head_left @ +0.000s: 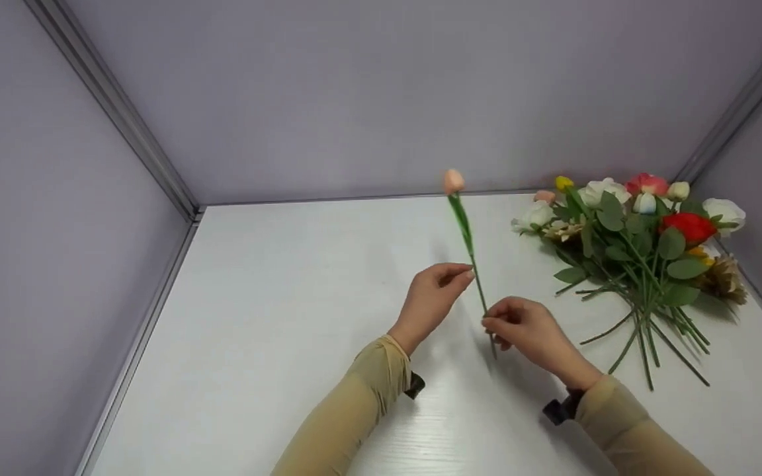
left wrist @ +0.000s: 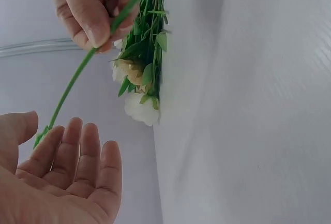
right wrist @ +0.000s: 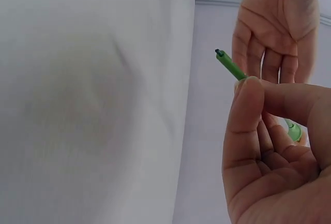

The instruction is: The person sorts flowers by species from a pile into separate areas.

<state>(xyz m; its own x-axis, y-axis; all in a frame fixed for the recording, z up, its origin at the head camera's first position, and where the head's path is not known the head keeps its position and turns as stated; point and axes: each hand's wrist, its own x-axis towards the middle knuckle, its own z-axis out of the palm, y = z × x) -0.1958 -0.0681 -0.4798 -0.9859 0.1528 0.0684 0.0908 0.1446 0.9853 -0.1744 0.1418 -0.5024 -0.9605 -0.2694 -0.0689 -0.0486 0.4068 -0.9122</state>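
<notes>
Pale lilac-grey panels (head_left: 387, 99) joined by grey metal rails (head_left: 113, 106) enclose a white counter (head_left: 288, 297) with faint grain. Above its middle is a single artificial tulip with a peach bud, long green leaves and a thin green stem (head_left: 468, 241), raised off the surface and tilted so its bud leans to the left. The right hand (head_left: 526, 327) pinches the stem near its lower end between thumb and fingers, a short piece of stem sticking out past the grip. The left hand (head_left: 435, 291) is beside the stem higher up, its fingers extended and loose, thumb spread away from them; whether it touches the stem is unclear. Both arms wear thin tan sleeves (head_left: 348, 410). Right of the hands, a heap of green-stemmed artificial flowers in white, red, pink, yellow and brown (head_left: 619, 253) lies on the counter, blooms towards the back panel, stems fanned towards the person.
</notes>
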